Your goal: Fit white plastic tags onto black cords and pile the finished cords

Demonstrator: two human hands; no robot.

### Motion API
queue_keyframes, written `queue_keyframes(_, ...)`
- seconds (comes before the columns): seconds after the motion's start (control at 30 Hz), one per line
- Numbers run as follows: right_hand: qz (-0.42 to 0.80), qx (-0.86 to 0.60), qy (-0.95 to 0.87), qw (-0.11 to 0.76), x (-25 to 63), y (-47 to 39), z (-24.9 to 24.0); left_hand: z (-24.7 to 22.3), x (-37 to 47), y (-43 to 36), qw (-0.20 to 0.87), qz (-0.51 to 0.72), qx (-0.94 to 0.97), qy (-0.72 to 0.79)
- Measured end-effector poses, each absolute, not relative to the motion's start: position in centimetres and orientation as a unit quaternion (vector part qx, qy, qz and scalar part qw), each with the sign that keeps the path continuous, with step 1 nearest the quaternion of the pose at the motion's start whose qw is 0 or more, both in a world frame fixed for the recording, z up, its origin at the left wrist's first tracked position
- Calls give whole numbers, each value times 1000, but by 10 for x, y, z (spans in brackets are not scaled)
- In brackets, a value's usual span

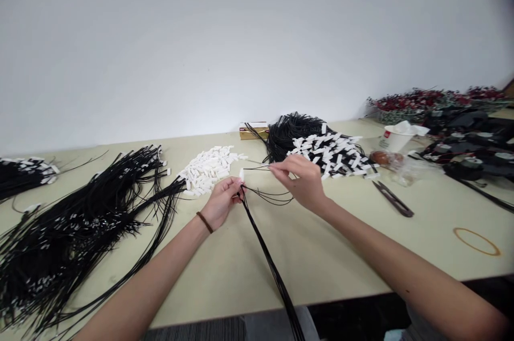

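Observation:
Near the table's middle, my left hand (224, 199) is closed on a small white connector (241, 174), which points up from the fingertips. A bundle of thin black wires (267, 249) passes through the same hand and hangs down over the table's front edge. My right hand (302, 177) pinches a thin black wire (256, 168) to the right of the connector. Whether that wire's end enters the connector is too small to tell. Loops of wire (273, 197) curve between the hands. Just beyond the left hand lies a heap of white connectors (209, 167).
Black wire bundles (92, 223) cover the table's left. Wires with white connectors fitted (331, 153) lie behind my right hand. To the right are thread snips (393, 199), a paper cup (395, 139), a plastic bag (405, 169) and a yellow rubber band (476, 241). A small box (254, 131) stands by the wall.

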State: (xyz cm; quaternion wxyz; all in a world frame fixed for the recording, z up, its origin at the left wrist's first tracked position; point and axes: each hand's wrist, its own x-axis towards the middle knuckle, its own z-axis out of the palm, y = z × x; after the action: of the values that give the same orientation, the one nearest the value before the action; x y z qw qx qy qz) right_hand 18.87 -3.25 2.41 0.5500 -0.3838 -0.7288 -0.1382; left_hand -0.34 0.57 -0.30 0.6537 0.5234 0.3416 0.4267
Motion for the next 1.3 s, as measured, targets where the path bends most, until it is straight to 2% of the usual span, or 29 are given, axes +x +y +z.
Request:
queue_keyframes(0.17, -187, -396, -761, 478, 183, -32, 15, -3, -4, 6, 663, 423, 522, 329)
queue_keyframes(0.67, -168, -401, -766, 474, 182, -33, 16, -4, -4, 6, 656, 426, 532, 323)
queue_keyframes(0.8, -114, -410, -767, 480, 181, -35, 17, -5, -4, 6, 649, 426, 543, 321)
queue_keyframes(1.17, 134, -440, -713, 529, 178, -37, 23, -1, -5, 4, 604, 427, 581, 340)
queue_keyframes(1.23, 138, -442, -711, 529, 178, -37, 23, 0, -4, 4, 603, 427, 583, 339)
queue_keyframes(1.3, 85, -433, -731, 521, 179, -38, 23, 0, -4, 4, 604, 427, 581, 338)
